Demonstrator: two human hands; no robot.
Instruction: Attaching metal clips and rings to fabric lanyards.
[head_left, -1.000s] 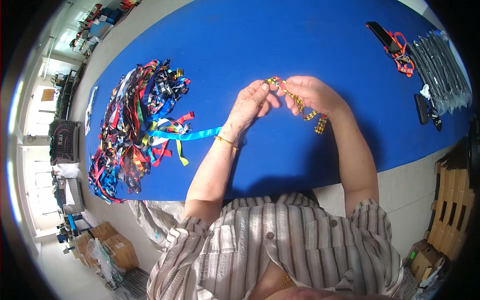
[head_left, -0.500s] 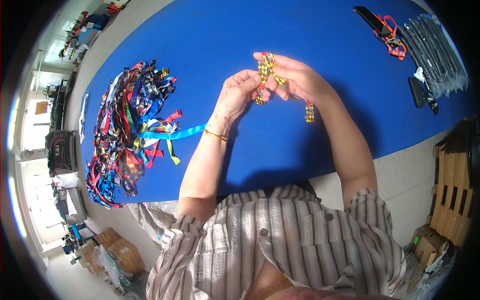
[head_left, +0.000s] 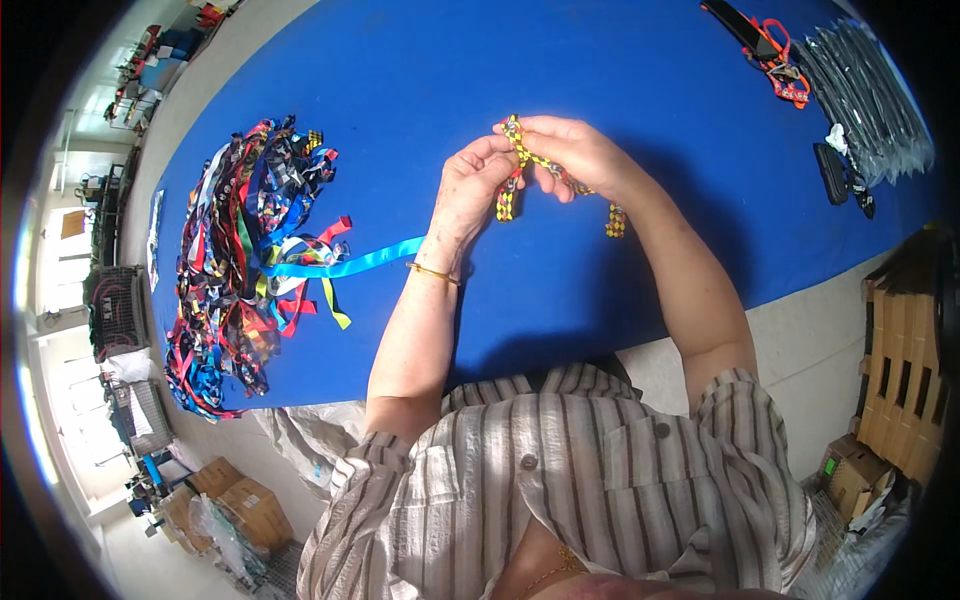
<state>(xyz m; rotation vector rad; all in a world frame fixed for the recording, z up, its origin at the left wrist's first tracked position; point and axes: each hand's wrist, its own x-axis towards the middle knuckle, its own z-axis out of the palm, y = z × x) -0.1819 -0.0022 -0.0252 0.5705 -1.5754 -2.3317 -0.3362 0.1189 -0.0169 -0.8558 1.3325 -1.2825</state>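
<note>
Above the blue table, both hands pinch one narrow ribbon (head_left: 540, 162) with a yellow and black checkered pattern and bits of red. It is folded into a loop whose two parts cross between my hands. My left hand (head_left: 475, 185) closes thumb and fingers on the crossing. My right hand (head_left: 580, 155) grips the top of the loop and the strand running right. One end hangs below my left fingertips; the other end dangles under my right wrist. A large heap of colourful ribbons (head_left: 240, 240) lies to the left, and a bright blue ribbon (head_left: 350, 265) stretches from it toward my left wrist.
At the far right of the blue table (head_left: 420, 90) lie a stack of dark items in clear plastic (head_left: 865, 105), an orange strap (head_left: 785, 75) and a black case (head_left: 830, 172). Cardboard boxes (head_left: 245, 505) stand on the floor at lower left, wooden pallets (head_left: 905, 365) at right.
The loop in the ribbon has narrowed, and its strands now cross between my fingertips. My hands have shifted slightly; the table appears a little further left in view.
</note>
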